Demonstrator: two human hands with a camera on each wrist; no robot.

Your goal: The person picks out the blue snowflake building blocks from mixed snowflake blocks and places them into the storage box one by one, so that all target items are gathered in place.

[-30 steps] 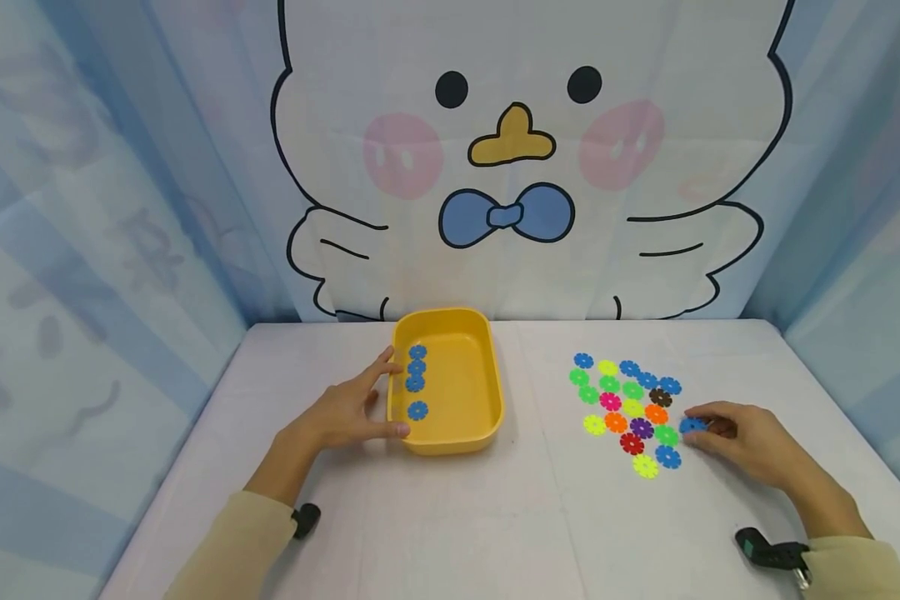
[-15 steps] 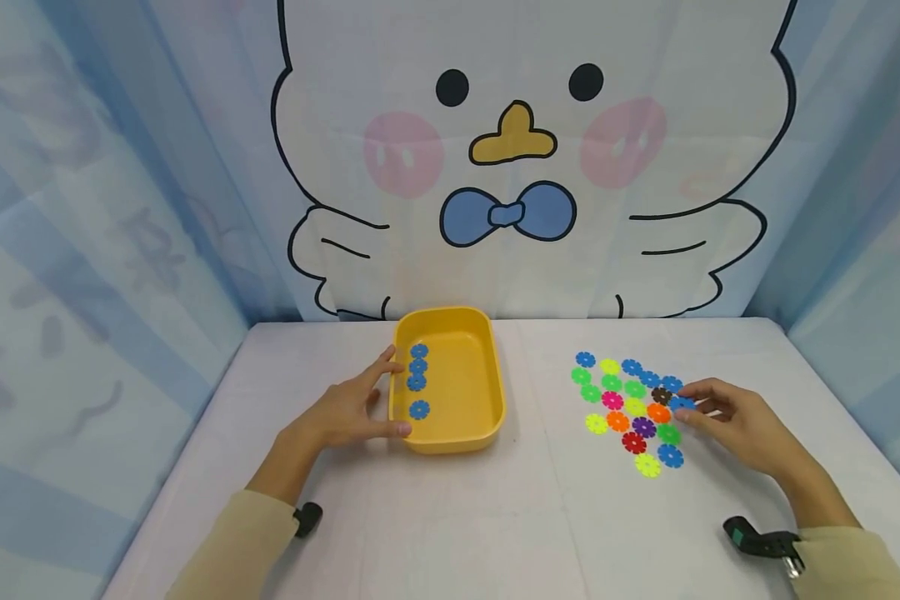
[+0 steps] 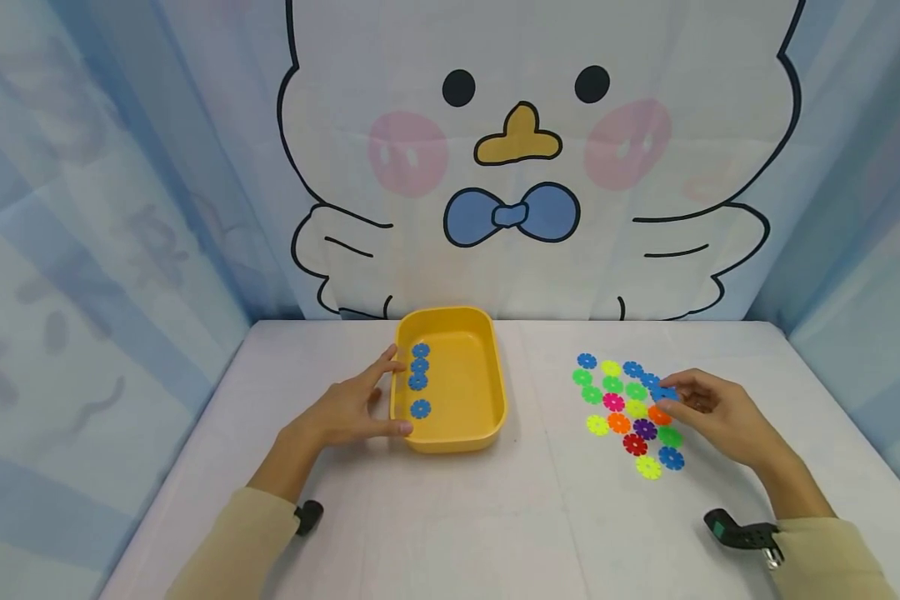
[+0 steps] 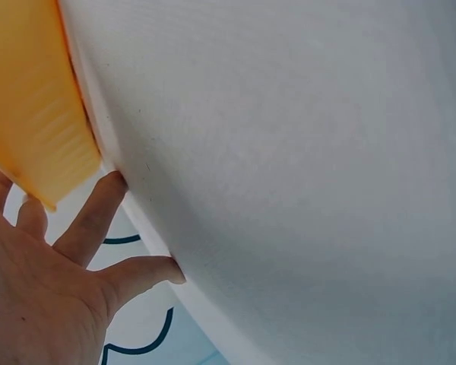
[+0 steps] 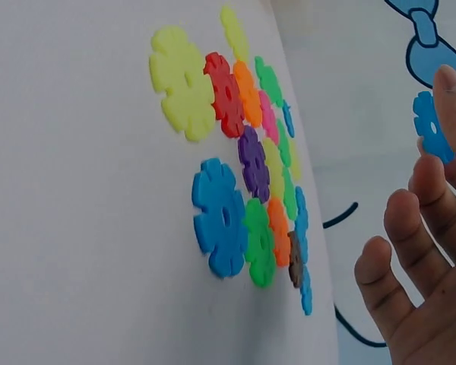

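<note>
My left hand (image 3: 345, 412) rests at the left side of a yellow tray (image 3: 498, 392), its thumb and index fingertips over the rim. In the left wrist view the fingers are spread and fairly straight beside the tray (image 4: 42, 99). Several blue flower-shaped plastic discs (image 3: 420, 408) lie in a column along the tray's left side. My right hand (image 3: 727, 421) pinches a blue flower-shaped disc (image 5: 433, 125) between thumb and index finger, over the right edge of the disc group. The other right fingers are loosely bent.
Several flower-shaped discs lie spread on the white table right of the tray, including a purple disc (image 3: 645, 429), a red disc (image 3: 634, 444), a pink disc (image 3: 613, 402) and a blue disc (image 5: 219, 217). A curtain with a cartoon bird (image 3: 510, 275) hangs behind the table.
My right hand has moved up and left with the blue disc, from the right of the group to over its upper right. The left hand stays at the tray.
</note>
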